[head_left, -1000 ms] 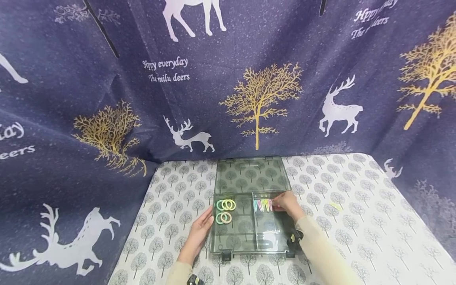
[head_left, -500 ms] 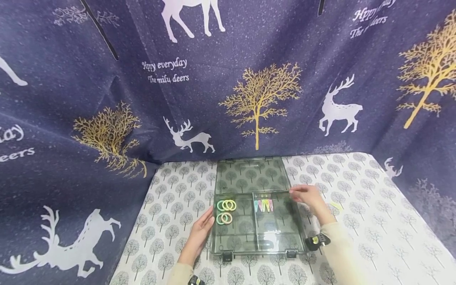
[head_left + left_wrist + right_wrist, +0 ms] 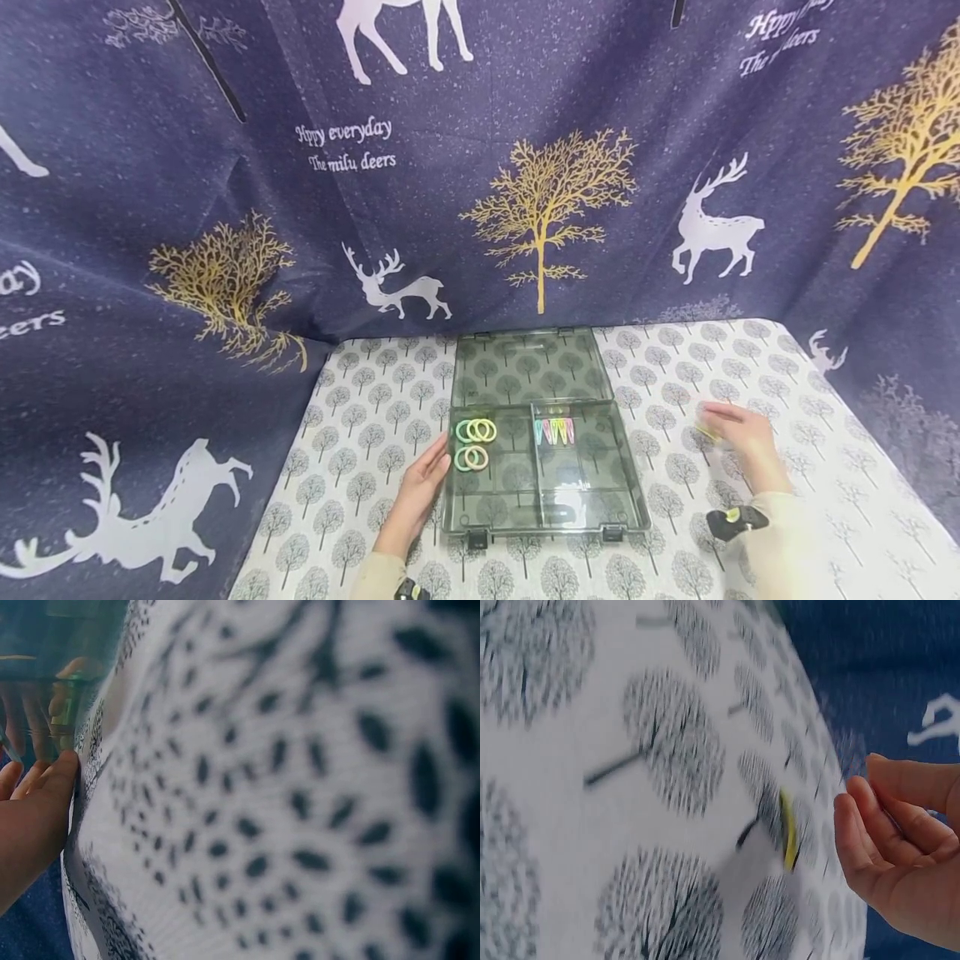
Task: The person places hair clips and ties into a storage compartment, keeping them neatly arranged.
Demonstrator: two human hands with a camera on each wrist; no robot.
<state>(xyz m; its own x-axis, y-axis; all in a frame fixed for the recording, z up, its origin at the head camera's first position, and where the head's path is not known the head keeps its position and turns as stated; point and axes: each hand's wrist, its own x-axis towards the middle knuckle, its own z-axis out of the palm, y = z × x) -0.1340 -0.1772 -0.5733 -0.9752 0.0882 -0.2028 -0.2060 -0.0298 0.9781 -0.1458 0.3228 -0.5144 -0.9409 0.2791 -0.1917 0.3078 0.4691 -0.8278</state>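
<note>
My left hand (image 3: 422, 486) touches the left wall of a clear green plastic box (image 3: 517, 481) with straight fingers; the left wrist view shows the fingertips (image 3: 66, 769) against that wall. Over on the right, my right hand (image 3: 744, 435) hovers just above a yellow hair clip (image 3: 788, 830) lying on the cloth. In the right wrist view its loosely bent fingers hold nothing and are apart from the clip. Inside the box, a row of pastel hair clips (image 3: 555, 431) fills the top of the right compartment. Several pastel rings (image 3: 476, 431) lie in two overlapping rows in the left compartment.
The box's lid (image 3: 531, 367) lies folded back behind it, hinged at the rear. Two black latches (image 3: 477, 539) stick out at the front. A tree-print cloth (image 3: 375, 387) covers the table, and a dark blue deer-print curtain (image 3: 420, 208) hangs behind and at the sides.
My right hand has left the clips in the box and moved right, past the box's edge, to the yellow hair clip. The left hand stays at the box's left wall.
</note>
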